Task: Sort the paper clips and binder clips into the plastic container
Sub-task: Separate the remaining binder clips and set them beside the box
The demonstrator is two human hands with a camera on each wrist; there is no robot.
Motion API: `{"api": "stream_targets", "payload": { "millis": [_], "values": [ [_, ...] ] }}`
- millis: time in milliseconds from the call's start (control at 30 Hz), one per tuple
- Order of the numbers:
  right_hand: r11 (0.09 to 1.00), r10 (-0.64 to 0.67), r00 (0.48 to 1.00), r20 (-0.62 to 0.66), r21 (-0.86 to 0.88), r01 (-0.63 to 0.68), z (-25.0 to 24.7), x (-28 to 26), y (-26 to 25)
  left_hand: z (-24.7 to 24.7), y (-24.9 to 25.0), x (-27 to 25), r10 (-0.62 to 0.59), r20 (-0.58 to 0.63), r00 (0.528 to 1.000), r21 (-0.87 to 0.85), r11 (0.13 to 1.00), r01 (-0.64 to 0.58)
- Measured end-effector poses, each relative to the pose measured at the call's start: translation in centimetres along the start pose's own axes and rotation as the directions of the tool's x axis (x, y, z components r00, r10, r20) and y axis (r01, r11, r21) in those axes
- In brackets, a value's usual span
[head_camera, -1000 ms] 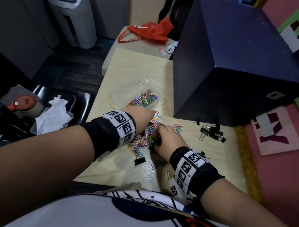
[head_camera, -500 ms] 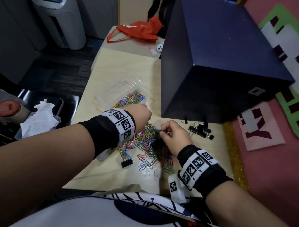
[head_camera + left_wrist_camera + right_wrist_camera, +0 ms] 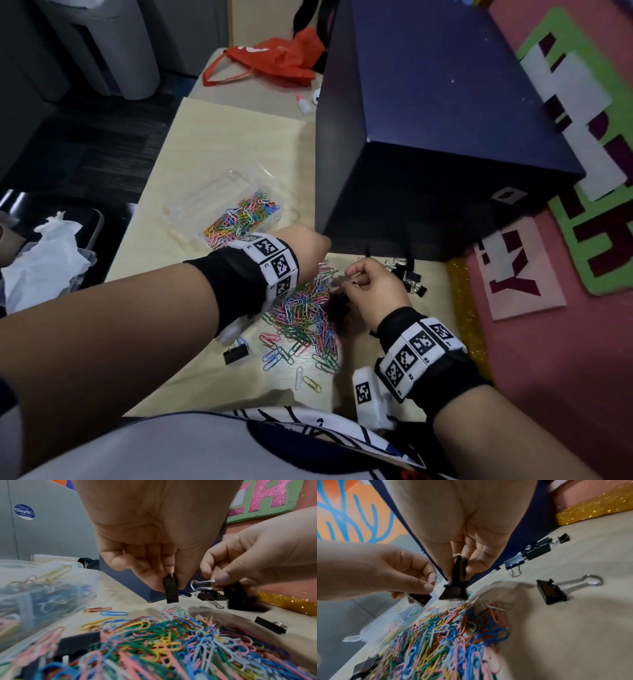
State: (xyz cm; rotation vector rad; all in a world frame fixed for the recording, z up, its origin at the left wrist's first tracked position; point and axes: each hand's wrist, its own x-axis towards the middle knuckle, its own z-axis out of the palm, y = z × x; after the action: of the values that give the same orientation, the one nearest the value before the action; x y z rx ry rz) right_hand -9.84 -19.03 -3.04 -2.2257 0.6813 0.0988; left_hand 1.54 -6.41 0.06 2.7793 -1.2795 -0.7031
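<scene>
A loose pile of coloured paper clips (image 3: pixel 305 315) lies on the pale table (image 3: pixel 219 144). Behind it stands the clear plastic container (image 3: pixel 236 216), partly filled with paper clips. My left hand (image 3: pixel 169 582) pinches a small black binder clip (image 3: pixel 171 592) above the pile. My right hand (image 3: pixel 458 568) pinches another black binder clip (image 3: pixel 454 588) by its handles, close beside the left one. Several black binder clips (image 3: pixel 409 277) lie to the right, by the box. One more binder clip (image 3: pixel 235 354) lies at the pile's near left.
A big dark blue box (image 3: pixel 445 120) fills the table's far right, just behind my hands. A red bag (image 3: pixel 277 60) and a small glue bottle (image 3: pixel 303 105) lie at the back. White tissue (image 3: pixel 44 253) sits left of the table. A gold glitter strip (image 3: pixel 462 308) edges the right side.
Both hands have risen out of the paper clip pile, each now pinching a black binder clip. The right hand moved up and right, toward the box.
</scene>
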Motion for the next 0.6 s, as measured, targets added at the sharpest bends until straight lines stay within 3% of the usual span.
{"api": "stream_targets", "payload": {
  "millis": [133,233,300,467,600],
  "values": [
    [0.995,0.072,0.990,-0.123,-0.061,-0.080,-1.4,0.3,0.4,0.1,1.7,0.9,0.000,-0.069,0.998,-0.183,0.983,-0.013],
    [0.983,0.165,0.932,-0.322,-0.026,-0.183,-2.4,0.7,0.8,0.4,2.7,1.9,-0.029,-0.100,0.995,-0.368,0.930,-0.010],
    [0.975,0.210,0.900,-0.382,0.019,-0.220,-2.8,1.0,1.0,0.7,2.8,2.2,-0.013,-0.083,0.996,-0.424,0.905,-0.024],
    [0.959,0.165,0.916,-0.367,-0.156,-0.235,-2.2,0.5,1.1,2.0,1.0,1.7,0.032,-0.039,0.999,-0.230,0.972,-0.040],
    [0.960,0.075,0.980,-0.185,-0.252,-0.122,-1.0,-0.4,0.4,2.6,-0.8,0.4,-0.005,-0.041,0.999,-0.091,0.996,0.001]
  ]
}}
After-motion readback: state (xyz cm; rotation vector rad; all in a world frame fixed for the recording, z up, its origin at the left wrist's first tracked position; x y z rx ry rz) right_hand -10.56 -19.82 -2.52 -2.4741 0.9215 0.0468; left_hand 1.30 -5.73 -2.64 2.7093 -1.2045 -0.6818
